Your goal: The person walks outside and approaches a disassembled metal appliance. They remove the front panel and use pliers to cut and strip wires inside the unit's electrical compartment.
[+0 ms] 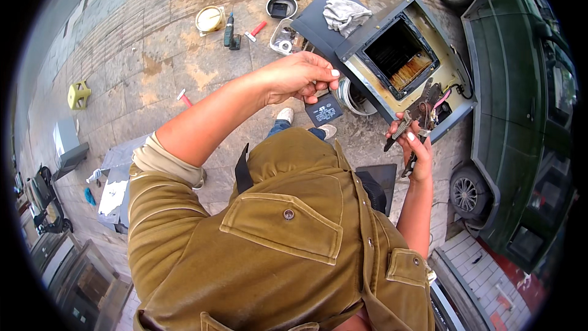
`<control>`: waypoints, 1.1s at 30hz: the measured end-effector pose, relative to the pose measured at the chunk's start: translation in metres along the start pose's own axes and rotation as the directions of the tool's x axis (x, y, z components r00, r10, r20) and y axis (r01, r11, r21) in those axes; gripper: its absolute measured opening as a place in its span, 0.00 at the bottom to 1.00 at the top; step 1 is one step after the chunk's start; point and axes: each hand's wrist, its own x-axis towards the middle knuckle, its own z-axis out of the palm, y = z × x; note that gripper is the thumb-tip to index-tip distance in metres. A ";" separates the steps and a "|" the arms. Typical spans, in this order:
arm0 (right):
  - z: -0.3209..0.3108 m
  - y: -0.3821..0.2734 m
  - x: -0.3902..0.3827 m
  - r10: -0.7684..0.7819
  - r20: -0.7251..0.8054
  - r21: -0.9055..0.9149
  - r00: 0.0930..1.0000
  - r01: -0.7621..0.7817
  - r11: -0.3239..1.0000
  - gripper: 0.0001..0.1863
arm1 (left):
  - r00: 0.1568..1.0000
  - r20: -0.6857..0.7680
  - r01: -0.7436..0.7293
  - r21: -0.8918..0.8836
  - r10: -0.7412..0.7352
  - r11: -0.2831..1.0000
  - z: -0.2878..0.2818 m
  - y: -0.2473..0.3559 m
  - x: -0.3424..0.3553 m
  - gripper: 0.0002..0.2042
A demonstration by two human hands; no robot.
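In the middle, my left hand [297,79] has its fingers curled together. Their tips meet the top of a black rectangular block with white print [324,109], which looks like a capacitor. On the right, my right hand [416,147] is closed round a dark, rusty metal spring mechanism [422,112] with a coil spring on its side; its exact kind is unclear. It is held over the near corner of a grey metal cabinet [367,83], beside pink wires [442,98]. The cabinet's rectangular opening [401,55] shows a dark, rust-stained inside.
A crumpled grey cloth [345,15] lies on a dark panel [318,9] beside the cabinet. On the paving are a bucket [356,98], a parts tray [283,40], a cordless drill [231,34], a red-handled scraper [257,29] and a yellow stool [78,95]. A green vehicle [505,86] stands close right.
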 end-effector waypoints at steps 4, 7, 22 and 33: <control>-0.001 -0.002 0.000 -0.004 -0.003 -0.003 1.000 0.004 1.000 0.28 | 1.000 0.008 0.001 0.000 -0.001 1.000 0.001 0.000 0.004 0.10; -0.003 -0.002 0.001 -0.006 -0.003 -0.003 1.000 0.006 1.000 0.28 | 1.000 0.011 0.002 -0.001 -0.002 1.000 0.002 0.001 0.006 0.11; -0.002 -0.009 0.004 -0.040 -0.001 -0.008 0.999 0.040 0.999 0.28 | 1.000 0.002 -0.004 -0.003 0.004 1.000 0.006 0.000 0.007 0.11; -0.005 -0.008 -0.006 -0.070 -0.011 -0.026 0.998 0.069 0.997 0.29 | 1.000 0.015 0.012 0.000 -0.012 1.000 0.012 0.001 0.007 0.10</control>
